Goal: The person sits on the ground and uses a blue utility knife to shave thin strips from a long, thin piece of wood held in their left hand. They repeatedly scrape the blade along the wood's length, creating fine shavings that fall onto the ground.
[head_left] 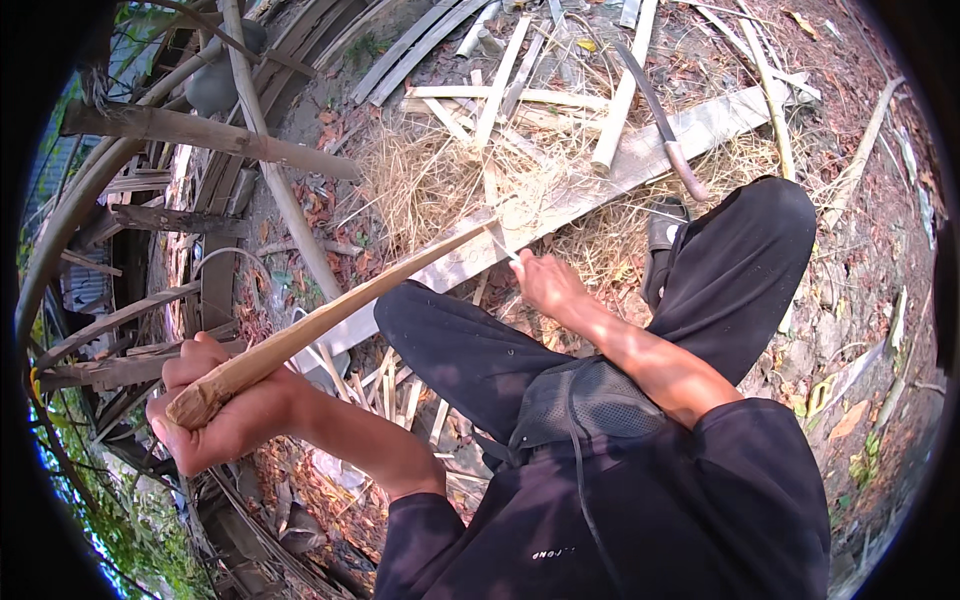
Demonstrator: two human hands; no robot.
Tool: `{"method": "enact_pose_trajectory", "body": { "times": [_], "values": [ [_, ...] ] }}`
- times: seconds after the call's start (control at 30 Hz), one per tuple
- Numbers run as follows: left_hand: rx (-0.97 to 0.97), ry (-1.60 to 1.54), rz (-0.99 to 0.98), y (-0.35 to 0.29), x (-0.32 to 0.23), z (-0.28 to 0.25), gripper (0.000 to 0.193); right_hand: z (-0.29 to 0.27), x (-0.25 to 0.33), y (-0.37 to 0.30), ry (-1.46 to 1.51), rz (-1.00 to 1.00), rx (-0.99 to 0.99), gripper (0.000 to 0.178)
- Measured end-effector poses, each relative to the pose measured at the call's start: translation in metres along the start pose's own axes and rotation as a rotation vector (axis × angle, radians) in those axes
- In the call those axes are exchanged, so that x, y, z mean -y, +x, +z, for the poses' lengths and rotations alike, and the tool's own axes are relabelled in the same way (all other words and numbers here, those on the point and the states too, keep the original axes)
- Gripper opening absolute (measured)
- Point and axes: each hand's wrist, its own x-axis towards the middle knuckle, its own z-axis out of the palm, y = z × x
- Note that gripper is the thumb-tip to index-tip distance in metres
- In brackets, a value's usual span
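Both hands are closed: the left hand [232,424] grips the thick near end of a wooden stave [345,308], which slants ahead and across, and the right hand [548,286] pinches a thin whitish piece [507,245] at the tapered tip, blade or sliver I cannot tell. Judging by this, the step in hand is close work on that tip; the next move calls for a firm left grip and small, controlled right-hand motion. Below the tip, just beyond the right hand, runs a grey plank [740,112], with straw-like shavings [410,185] around it. Farther ahead and rightward, a long knife [655,105] lies across the plank. Behind the hands, the black shirt [660,500] carries small white lettering; faint marks on the plank are illegible.
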Motion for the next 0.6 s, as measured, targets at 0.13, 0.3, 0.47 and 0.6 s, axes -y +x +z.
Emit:
{"method": "enact_pose_trajectory", "body": {
  "times": [0.13,0.3,0.47,0.6],
  "values": [
    [-0.043,0.121,-0.017,-0.001,0.003,-0.008,0.036,-0.011,0.018,-0.024,0.093,-0.055,0.123,0.037],
    [0.051,0.086,0.039,0.002,0.010,-0.013,0.035,-0.009,0.002,-0.030,0.069,-0.123,-0.181,0.035],
    [0.030,0.136,0.115,0.004,0.009,-0.022,0.036,-0.033,0.049,-0.046,0.232,-0.272,-0.220,0.030],
    [0.044,0.024,0.097,-0.003,0.007,-0.017,0.036,-0.018,0.055,-0.046,0.096,-0.303,-0.258,0.027]
  ]
}}
